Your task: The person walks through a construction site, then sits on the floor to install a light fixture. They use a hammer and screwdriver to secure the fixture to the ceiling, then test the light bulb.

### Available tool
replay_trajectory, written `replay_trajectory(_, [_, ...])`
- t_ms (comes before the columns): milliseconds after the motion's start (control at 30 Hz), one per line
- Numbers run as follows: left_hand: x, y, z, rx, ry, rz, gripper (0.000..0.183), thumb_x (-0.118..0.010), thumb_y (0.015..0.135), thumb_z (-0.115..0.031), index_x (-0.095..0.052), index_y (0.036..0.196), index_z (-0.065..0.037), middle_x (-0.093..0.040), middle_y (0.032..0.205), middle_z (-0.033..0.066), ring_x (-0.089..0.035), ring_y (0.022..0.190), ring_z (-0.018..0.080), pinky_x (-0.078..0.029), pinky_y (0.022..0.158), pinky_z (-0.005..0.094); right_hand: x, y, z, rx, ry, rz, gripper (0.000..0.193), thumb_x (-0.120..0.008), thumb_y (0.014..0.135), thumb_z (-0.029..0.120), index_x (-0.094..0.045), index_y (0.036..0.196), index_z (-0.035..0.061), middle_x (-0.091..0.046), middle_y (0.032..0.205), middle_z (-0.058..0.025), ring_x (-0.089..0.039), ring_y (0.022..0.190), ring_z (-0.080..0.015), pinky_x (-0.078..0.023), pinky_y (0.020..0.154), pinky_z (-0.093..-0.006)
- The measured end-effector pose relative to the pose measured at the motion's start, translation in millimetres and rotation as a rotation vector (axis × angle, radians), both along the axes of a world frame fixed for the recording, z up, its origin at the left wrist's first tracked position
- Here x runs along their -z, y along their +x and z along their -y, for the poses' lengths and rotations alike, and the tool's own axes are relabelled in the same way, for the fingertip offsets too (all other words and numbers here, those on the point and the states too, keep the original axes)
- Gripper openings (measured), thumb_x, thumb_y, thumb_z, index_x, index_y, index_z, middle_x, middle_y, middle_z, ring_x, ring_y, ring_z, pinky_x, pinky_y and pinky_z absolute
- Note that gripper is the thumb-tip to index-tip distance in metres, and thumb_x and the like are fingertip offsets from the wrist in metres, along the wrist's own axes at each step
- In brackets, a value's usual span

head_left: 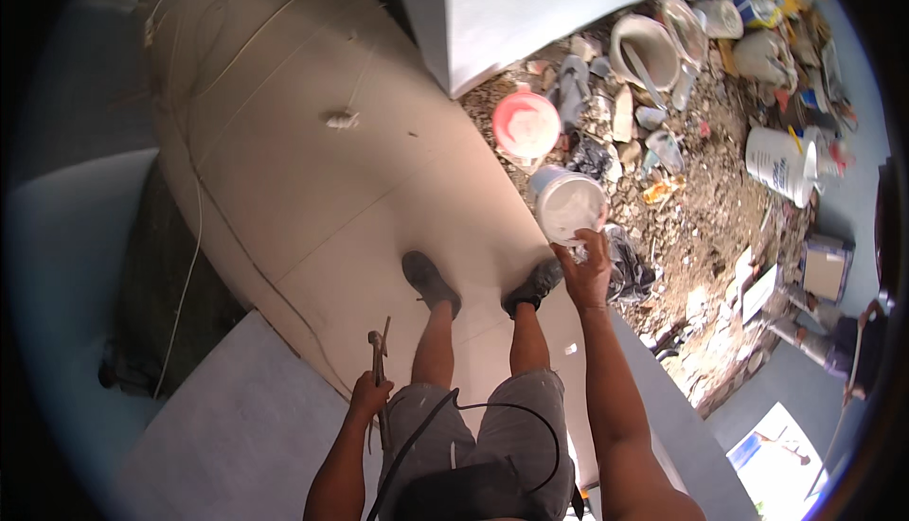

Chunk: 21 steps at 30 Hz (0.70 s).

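Note:
My left hand (370, 394), low and left of my legs, is closed around the handle of what looks like a hammer (378, 351). A thin rod shows beside its head; I cannot tell whether it is a separate piece. On the right, my right hand (589, 270) grips the near rim of a small white bucket (573, 211). The inside of the bucket looks pale, and it hangs tilted near the edge of the beige floor. Just beyond it stands a red-pink bucket (526, 126) with pale contents.
Rubble-strewn ground (705, 228) lies to the right, with a large round tub (646, 55), a white pail (781, 163) and a black plastic bag (627, 261). A cable (218, 204) runs along the floor's left edge. Another person (847, 346) holds a long pole at far right.

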<state>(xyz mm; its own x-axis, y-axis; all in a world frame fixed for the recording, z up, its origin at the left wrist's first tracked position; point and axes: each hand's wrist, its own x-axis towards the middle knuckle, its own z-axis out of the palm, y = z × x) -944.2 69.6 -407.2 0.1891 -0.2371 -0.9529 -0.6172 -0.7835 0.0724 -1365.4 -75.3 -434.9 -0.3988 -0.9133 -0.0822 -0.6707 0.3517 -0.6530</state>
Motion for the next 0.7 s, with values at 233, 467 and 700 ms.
replay_trajectory(233, [4.2,-27.0,-6.3,0.254,0.059,-0.010,0.034,-0.066,0.070,-0.024,-0.058,0.085,0.005,-0.064,0.078,0.0196,-0.064,0.075,0.0304,-0.049,0.069,0.0378,71.0,-72.4,-74.8,0.291,0.170,0.036,0.039,-0.079,0.069,0.025,-0.058,0.092,0.0021,-0.059,0.089,-0.0154,-0.058,0.079,-0.0305,-0.047,0.071,-0.0403])
replay_trajectory(467, [7.8,-76.2,17.1,0.421,0.047,-0.046,0.034,-0.066,0.071,-0.026,-0.058,0.082,0.006,-0.063,0.079,0.0212,-0.064,0.077,0.0326,-0.048,0.071,0.0396,110.1,-242.2,-203.5,0.739,0.429,-0.196,0.045,-0.077,0.071,0.036,-0.060,0.093,0.0009,-0.062,0.089,-0.0187,-0.061,0.079,-0.0309,-0.049,0.069,-0.0401])
replay_trajectory(700, [9.4,-150.3,39.3,0.464,0.013,-0.069,0.038,-0.066,0.074,-0.030,-0.059,0.087,0.005,-0.064,0.085,0.0222,-0.063,0.083,0.0351,-0.048,0.075,0.0404,90.8,-354.8,-293.2,1.073,0.568,-0.227,0.051,-0.060,0.082,0.048,-0.056,0.104,0.0018,-0.062,0.103,-0.0216,-0.060,0.093,-0.0363,-0.045,0.081,-0.0455])
